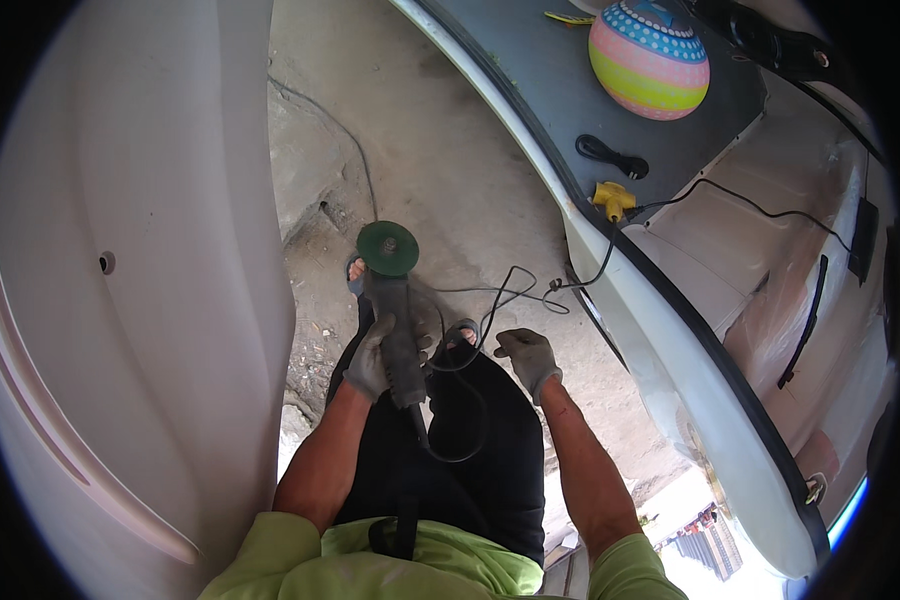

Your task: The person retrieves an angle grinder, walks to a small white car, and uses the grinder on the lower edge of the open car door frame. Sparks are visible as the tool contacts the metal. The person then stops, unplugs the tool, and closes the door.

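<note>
Left hand (370, 362) gloved, wrapped round grey angle grinder (398, 335) body, green disc (388, 248) pointing away over concrete floor (440, 170); right hand (528, 358) gloved, loosely curled, holding nothing, just beside black cord (460, 400); feet partly hidden; white car panel (130, 300) left, cut off

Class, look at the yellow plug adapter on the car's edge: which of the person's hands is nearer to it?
Right. The right hand hangs free, below and left of the yellow plug adapter. The left hand is farther left, gripping the angle grinder.
</note>
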